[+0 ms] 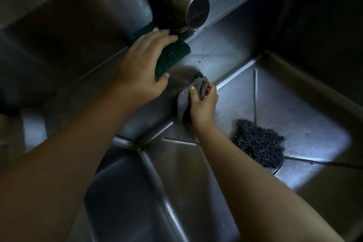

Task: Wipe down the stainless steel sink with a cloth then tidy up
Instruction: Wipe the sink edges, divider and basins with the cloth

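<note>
Right hand (203,102): closed around grey cloth (198,87), against sink (314,104) wall.
Left hand (145,65): spread flat on green scouring pad (172,55), beside tap (188,6).
Steel wool (259,143): over drain.

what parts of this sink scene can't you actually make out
Head view only:
- Drain: mostly covered by the steel wool scourer.
- Green scouring pad: middle hidden under the left hand.
- Faucet: top cut off by the frame's upper edge.
- Grey cloth: bunched in the right hand.
</note>
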Demonstrator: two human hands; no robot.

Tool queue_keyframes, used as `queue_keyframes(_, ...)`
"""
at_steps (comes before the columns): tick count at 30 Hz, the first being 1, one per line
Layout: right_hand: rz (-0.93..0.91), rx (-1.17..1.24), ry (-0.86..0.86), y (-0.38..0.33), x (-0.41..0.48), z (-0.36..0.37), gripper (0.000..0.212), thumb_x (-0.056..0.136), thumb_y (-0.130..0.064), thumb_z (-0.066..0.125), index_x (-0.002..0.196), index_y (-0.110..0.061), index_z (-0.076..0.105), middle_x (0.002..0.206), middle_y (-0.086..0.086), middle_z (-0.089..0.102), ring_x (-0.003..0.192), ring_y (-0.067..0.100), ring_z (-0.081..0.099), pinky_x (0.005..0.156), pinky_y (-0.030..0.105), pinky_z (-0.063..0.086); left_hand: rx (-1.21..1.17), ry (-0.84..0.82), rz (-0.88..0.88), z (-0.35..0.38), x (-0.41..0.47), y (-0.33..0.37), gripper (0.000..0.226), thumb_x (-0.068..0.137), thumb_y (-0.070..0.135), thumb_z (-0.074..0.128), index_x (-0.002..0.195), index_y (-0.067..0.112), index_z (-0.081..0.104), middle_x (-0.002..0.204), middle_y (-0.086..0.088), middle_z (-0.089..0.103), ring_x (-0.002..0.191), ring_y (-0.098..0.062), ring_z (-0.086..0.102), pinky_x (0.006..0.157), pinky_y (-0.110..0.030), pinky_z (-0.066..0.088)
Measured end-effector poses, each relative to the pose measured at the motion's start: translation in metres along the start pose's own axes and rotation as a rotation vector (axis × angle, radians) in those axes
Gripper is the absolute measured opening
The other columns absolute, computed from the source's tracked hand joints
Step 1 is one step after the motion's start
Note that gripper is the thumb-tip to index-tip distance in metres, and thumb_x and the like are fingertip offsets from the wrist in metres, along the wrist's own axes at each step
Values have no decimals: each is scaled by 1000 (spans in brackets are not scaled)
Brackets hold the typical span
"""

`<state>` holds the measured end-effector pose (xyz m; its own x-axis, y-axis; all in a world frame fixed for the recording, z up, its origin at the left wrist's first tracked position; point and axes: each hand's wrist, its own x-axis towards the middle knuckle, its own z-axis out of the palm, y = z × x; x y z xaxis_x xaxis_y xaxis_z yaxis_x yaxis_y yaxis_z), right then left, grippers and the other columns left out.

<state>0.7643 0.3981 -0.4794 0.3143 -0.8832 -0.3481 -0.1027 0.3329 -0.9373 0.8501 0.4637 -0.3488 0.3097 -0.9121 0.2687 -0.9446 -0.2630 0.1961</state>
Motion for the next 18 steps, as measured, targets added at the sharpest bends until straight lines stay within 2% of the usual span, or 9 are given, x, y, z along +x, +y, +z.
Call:
queue_keyframes(2,25,-57,-15,6,6,-5,39,88,-20,61,123,-8,48,122,15,45,104,22,49,89,21,36,-3,-5,-3,0,1,1,66,69,18,59,132,7,45,138,-14,45,131,-29,37,106,-22,19)
queue_keyframes(6,70,-10,-15,-2,3,-4,36,87,-20,62,119,-9,49,121,15,51,108,28,53,97,37,44,4,5,-5,-1,0,1,67,68,19,61,132,8,45,138,-14,45,130,-29,37,106,-23,21)
queue_keyframes(9,19,30,-6,-16,-4,1,33,85,-22,64,112,-11,50,117,15,53,105,27,54,96,45,44,-9,6,-14,-1,-2,3,66,69,19,61,132,9,45,138,-12,44,130,-27,37,107,-26,23)
queue_keyframes(14,-198,107,-16,-55,-23,2,25,86,-16,64,108,-18,52,114,3,46,103,14,50,98,30,42,-29,0,-8,-3,-2,1,69,67,14,67,132,9,45,139,-12,44,130,-24,35,107,-21,20)
queue_keyframes(18,-252,142,7,-61,-26,6,25,87,-16,63,108,-23,52,111,-2,43,106,13,50,100,33,42,-52,1,-5,-5,-3,3,70,64,9,63,132,8,45,138,-13,44,130,-26,36,107,-22,20)
